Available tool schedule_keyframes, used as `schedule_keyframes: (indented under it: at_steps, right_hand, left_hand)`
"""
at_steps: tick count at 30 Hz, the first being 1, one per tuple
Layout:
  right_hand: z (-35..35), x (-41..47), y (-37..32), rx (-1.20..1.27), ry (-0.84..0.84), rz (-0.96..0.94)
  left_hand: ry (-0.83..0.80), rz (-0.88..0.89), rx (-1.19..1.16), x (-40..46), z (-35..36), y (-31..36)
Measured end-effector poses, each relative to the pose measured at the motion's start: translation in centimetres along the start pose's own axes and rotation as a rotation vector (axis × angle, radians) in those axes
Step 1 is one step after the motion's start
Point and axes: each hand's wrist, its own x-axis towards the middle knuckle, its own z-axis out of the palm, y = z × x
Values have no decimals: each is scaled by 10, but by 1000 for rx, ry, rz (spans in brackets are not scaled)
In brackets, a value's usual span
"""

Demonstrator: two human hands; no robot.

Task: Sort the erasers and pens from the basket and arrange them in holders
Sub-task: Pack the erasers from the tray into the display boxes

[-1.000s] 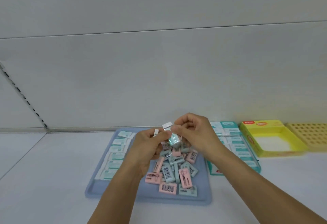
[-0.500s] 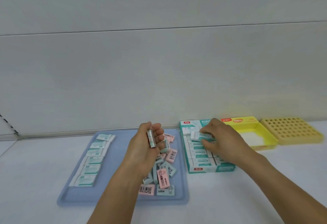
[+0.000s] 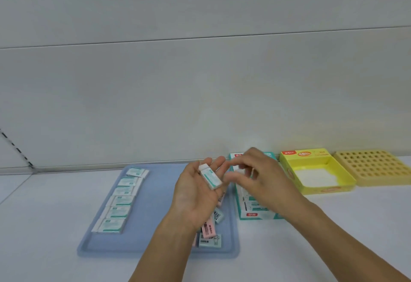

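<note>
The small rectangular white eraser in its white-and-teal paper sleeve (image 3: 210,178) lies on the upturned palm and fingers of the left hand (image 3: 195,195), above the pale blue plastic tray (image 3: 155,215) on the white desk (image 3: 44,226); the left fingers are relaxed and nearly straight, cradling rather than gripping it. The right hand (image 3: 260,177) hovers just right of it over the teal-and-white cardboard eraser box (image 3: 255,215), thumb and forefinger curled with a narrow gap, holding nothing visible. The eraser is judged light, firm and slightly rubbery, with a smooth sleeve that may slip, so pinch its two long edges near mid-length.
</note>
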Motion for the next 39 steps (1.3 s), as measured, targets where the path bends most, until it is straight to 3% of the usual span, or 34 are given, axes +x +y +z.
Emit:
schedule_keyframes:
  at_steps: [3,6,8,10,13,15,17,23,33,36,39]
  right_hand:
    - [9,-1,-18,9,-95,-60]
    - [1,-1,-7,-43,12,-39]
    - [-13,-3,7,18,108,50]
    - [-29,-3,25,-7,137,139]
    - [-46,-4,54,-253,18,245]
    - [-47,-6,63,-279,-59,275]
    - [-44,-6,65,-231,-77,276]
    - [-38,-9,70,-420,25,151]
    - [-32,-10,60,-811,-161,48]
    - [-27,-6,46,-868,-127,33]
    - [-6,-1,17,-588,-14,-134]
  left_hand:
    - [-84,-35,63,-1,11,-10]
    - [-96,37,244,-1,13,-19]
    - [-40,161,598,-1,14,-23]
    - [15,382,1137,2,9,-26]
    - [-104,647,1782,10,-2,-38]
    - [-157,664,2122,18,-8,-49]
    - [-156,617,2296,21,-12,-56]
    - [-118,619,2325,24,-14,-56]
    - [-188,541,2307,19,-11,-50]
    - [-204,610,2094,2,-8,-40]
    - [-96,799,1844,-28,-22,-18]
